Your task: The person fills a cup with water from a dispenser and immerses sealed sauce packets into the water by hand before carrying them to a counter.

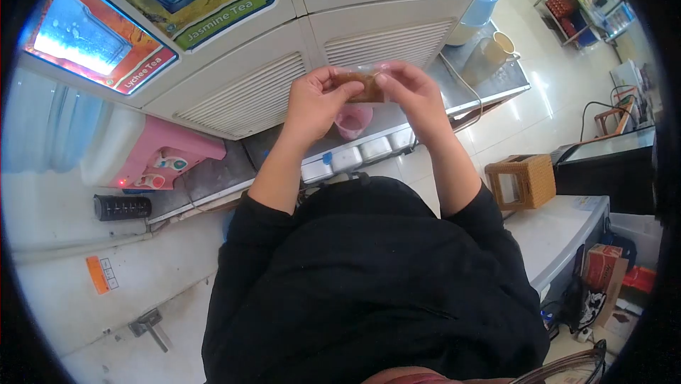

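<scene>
Between my two hands is a small clear plastic packet with brown contents. My left hand pinches its left side, thumb laid across the front. The right side is gripped by my right hand, with the thumb near the packet's upper edge. Just below the packet, a pink cup stands on the metal counter, its rim partly hidden behind my left fingers and the packet.
Ahead stands a drink dispenser with tea labels. A pink and white water dispenser and black shaker are at left. At right are a beige pitcher, a wicker box and a white surface.
</scene>
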Demonstrator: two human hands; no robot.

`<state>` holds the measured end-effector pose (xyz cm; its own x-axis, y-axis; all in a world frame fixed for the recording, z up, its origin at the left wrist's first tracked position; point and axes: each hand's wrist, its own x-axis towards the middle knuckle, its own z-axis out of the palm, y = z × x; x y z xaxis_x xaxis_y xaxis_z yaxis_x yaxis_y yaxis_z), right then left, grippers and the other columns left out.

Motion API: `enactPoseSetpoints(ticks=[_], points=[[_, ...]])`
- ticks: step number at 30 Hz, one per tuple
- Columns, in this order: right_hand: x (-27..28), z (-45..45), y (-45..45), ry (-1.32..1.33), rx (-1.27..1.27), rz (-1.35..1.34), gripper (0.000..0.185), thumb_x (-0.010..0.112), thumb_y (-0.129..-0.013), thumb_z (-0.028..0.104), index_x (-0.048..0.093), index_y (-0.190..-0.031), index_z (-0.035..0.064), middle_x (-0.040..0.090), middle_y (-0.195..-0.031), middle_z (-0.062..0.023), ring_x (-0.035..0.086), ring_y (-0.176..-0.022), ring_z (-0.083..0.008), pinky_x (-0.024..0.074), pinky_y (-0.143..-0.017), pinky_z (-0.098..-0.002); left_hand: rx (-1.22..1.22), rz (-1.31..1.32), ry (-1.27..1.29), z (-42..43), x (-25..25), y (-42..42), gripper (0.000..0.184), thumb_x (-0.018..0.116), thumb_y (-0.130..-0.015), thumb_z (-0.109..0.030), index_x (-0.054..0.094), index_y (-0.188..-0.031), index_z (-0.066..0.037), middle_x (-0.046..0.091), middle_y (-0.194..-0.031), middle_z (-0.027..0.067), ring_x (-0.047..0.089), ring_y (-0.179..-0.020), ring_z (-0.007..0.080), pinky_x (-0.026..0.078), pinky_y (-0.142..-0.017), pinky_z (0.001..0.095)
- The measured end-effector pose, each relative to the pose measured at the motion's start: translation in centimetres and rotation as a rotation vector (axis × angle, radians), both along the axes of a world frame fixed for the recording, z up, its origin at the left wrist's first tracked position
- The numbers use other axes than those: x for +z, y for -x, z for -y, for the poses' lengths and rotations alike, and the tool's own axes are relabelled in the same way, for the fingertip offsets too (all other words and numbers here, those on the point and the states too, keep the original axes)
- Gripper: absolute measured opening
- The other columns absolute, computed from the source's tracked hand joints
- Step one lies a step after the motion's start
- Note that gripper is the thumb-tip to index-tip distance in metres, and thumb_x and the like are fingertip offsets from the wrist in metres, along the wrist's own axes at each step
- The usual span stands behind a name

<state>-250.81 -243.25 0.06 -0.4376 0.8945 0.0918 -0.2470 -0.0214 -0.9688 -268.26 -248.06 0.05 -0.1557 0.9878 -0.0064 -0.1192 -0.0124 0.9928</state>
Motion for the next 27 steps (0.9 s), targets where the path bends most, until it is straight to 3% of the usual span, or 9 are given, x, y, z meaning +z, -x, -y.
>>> enactPoseSetpoints(ticks=[6,10,18,22,27], points=[[0.4,0.1,0.6,-0.026,-0.094,-0.007,0.018,0.07,-0.085,0.014,0.068,-0.095,0.0,0.067,-0.086,-0.0046,0.06,-0.081,-0.0091,0.0471,-0.076,-0.0243,-0.064,0.034,-0.11,0.4,0.7,0.3,0.031,0.071,-0.08,0.0,0.06,-0.108,0.0,0.067,-0.098,0.0082,0.064,-0.086,0.013,0.053,-0.078,0.0256],[1.4,1.1,1.1,-0.043,-0.138,-0.099,0.018,0.071,-0.084,0.014,0.068,-0.096,0.0002,0.067,-0.087,-0.005,0.06,-0.079,-0.0086,0.0472,-0.074,-0.023,-0.01,0.09,-0.206,1.1,1.6,-0.7,0.046,0.072,-0.076,0.004,0.052,-0.117,-0.001,0.065,-0.103,0.0104,0.064,-0.091,0.014,0.053,-0.078,0.0259],[3.7,2.5,0.4,-0.051,0.057,-0.129,0.026,0.071,-0.082,0.005,0.062,-0.105,-0.0027,0.067,-0.095,-0.0099,0.065,-0.079,-0.0126,0.0547,-0.065,-0.0252,-0.039,0.11,-0.187,2.4,4.4,-0.1,0.053,0.072,-0.074,0.009,0.049,-0.12,-0.001,0.068,-0.095,0.0147,0.067,-0.087,0.017,0.054,-0.076,0.0257],[4.1,2.9,0.4,-0.091,0.033,-0.156,0.024,0.071,-0.081,0.001,0.061,-0.103,-0.0041,0.067,-0.093,-0.0119,0.066,-0.078,-0.0142,0.0578,-0.063,-0.0262,-0.067,0.039,-0.196,2.7,4.9,0.3,0.061,0.073,-0.071,0.01,0.047,-0.125,-0.001,0.068,-0.096,0.0158,0.066,-0.088,0.0184,0.055,-0.081,0.0296],[4.6,3.3,0.1,-0.11,0.005,-0.181,0.023,0.07,-0.081,-0.001,0.061,-0.102,-0.0039,0.068,-0.092,-0.0116,0.066,-0.077,-0.0144,0.0583,-0.066,-0.0268,-0.063,0.192,-0.279,3.0,5.3,0.0,0.059,0.077,-0.071,0.007,0.048,-0.121,0.001,0.068,-0.092,0.015,0.068,-0.083,0.0162,0.055,-0.073,0.0252]])
